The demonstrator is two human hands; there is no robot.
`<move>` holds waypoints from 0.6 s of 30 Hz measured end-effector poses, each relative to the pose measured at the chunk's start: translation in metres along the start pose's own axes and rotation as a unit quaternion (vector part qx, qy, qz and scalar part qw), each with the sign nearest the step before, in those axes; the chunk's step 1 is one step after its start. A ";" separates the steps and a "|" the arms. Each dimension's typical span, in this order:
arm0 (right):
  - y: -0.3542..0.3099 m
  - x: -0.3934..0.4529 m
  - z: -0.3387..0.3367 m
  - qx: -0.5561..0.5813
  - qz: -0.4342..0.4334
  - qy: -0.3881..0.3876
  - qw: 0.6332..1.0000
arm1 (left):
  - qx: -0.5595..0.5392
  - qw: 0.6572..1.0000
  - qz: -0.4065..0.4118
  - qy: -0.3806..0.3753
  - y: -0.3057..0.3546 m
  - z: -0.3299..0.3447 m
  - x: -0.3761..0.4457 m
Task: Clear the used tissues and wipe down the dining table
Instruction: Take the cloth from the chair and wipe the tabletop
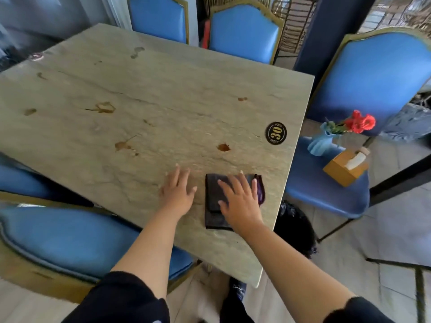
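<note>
On the stained dining table (144,94), my right hand (240,201) presses flat, fingers spread, on the folded dark cloth (213,201); my left hand (178,192) rests open beside it, holding nothing.

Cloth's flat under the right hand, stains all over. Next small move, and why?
Probably push the cloth forward with the right hand onto the nearest brown stain. The hand lies flat on the folded cloth, that stain sits just beyond it, and no tissues show on the table. The left hand rests flat beside the cloth and can brace.
</note>
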State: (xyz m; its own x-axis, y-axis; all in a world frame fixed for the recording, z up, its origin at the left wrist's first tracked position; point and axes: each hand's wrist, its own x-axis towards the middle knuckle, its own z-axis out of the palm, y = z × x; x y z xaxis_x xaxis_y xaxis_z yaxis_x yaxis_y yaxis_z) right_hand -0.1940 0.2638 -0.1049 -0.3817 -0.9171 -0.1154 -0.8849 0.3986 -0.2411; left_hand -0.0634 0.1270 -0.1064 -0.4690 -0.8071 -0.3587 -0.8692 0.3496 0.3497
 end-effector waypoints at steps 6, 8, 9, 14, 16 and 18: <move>0.010 0.003 0.023 -0.060 0.047 0.002 0.997 | 0.115 0.993 0.010 0.012 -0.008 0.011 0.014; 0.014 0.032 0.016 -0.064 0.109 -0.005 0.992 | 0.130 0.990 0.034 0.044 -0.015 0.015 0.015; 0.014 0.050 0.011 -0.055 0.140 -0.010 0.989 | 0.134 0.988 0.047 0.056 -0.016 0.016 0.017; -0.014 0.083 0.010 -0.045 0.078 -0.026 0.996 | 0.107 0.986 0.078 0.098 -0.019 0.011 0.045; -0.019 0.050 0.017 -0.060 -0.047 -0.008 0.997 | 0.070 0.983 0.101 0.134 -0.021 0.007 0.054; -0.006 0.027 0.020 -0.072 -0.093 0.003 0.993 | 0.049 0.977 0.120 0.171 -0.022 0.003 0.066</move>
State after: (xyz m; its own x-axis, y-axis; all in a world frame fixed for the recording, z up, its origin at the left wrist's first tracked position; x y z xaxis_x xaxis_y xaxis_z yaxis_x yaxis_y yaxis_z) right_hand -0.1940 0.2372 -0.1256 -0.2096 -0.9748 -0.0766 -0.9690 0.2175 -0.1170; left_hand -0.0753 0.0677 -0.1407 -0.5960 -0.8020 0.0400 -0.7592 0.5789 0.2975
